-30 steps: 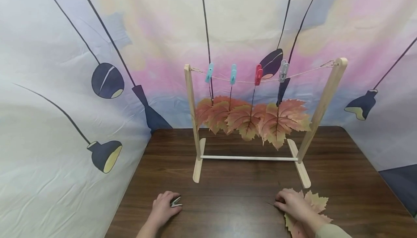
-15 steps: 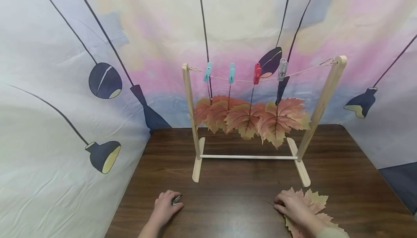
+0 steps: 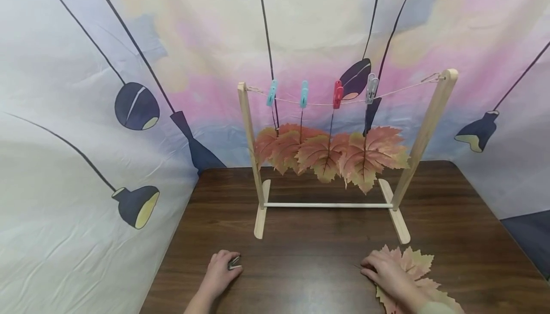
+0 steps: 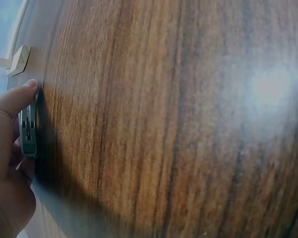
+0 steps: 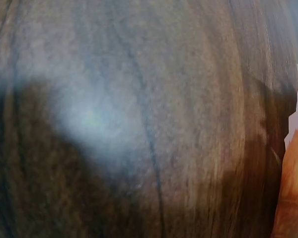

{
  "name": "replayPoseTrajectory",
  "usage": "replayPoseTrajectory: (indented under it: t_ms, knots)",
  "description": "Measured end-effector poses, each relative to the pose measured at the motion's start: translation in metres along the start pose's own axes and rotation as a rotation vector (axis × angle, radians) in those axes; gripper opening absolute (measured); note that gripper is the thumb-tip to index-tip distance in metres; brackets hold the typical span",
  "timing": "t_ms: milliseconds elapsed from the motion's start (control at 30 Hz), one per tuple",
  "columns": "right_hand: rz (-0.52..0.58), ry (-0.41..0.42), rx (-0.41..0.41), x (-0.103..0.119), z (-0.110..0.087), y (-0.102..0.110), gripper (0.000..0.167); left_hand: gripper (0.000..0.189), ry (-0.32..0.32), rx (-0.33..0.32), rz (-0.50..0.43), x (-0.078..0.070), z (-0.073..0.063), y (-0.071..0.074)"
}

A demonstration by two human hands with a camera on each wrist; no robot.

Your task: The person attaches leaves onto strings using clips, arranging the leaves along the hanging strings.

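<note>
My left hand (image 3: 218,273) is at the table's near left, its thumb and fingers pinching a pale grey clothespin (image 3: 234,263). In the left wrist view, the clothespin (image 4: 28,133) stands between thumb and fingers, close over the wood. On the near right, my right hand (image 3: 388,273) pinches the thin dark stem (image 3: 357,266) of an orange and yellow-green artificial maple leaf (image 3: 420,262). The hand and forearm cover part of the leaf. The right wrist view shows mostly blurred tabletop.
A wooden rack (image 3: 250,147) with a string (image 3: 320,104) stands behind my hands. Two blue clothespins (image 3: 304,94), a red clothespin (image 3: 338,94) and a grey clothespin (image 3: 372,89) hold several maple leaves (image 3: 326,156) by their stems. The table (image 3: 301,237) meets a painted cloth backdrop (image 3: 318,23).
The left hand has squeezed the clothespin, so its legs now show closer together, and has shifted slightly right. The right hand stays nearly still on the stem. The head view has shifted slightly.
</note>
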State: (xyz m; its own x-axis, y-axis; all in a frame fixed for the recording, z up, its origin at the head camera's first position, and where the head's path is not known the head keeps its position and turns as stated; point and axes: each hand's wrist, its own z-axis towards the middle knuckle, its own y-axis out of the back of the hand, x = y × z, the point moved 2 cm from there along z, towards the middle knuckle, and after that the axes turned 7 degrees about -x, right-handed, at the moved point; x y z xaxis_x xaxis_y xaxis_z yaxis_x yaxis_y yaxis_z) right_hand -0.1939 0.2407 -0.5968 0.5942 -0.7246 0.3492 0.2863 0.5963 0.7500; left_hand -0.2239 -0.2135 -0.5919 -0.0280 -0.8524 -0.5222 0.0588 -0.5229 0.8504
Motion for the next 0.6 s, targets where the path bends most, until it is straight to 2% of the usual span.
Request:
replayPoseTrajectory:
  t_ms: [367, 500, 600]
  knots:
    - [-0.038, 0.101, -0.022, -0.002, -0.002, 0.003, 0.024, 0.035, -0.015, -0.063, -0.066, -0.008, 0.005, 0.007]
    - [-0.039, 0.157, -0.019, 0.0, -0.001, 0.001, 0.026, 0.034, -0.003, -0.078, -0.117, -0.018, 0.012, 0.012]
    - [-0.049, 0.16, -0.024, 0.0, -0.002, 0.0, 0.027, 0.033, 0.009, -0.074, -0.16, -0.026, 0.017, 0.015]
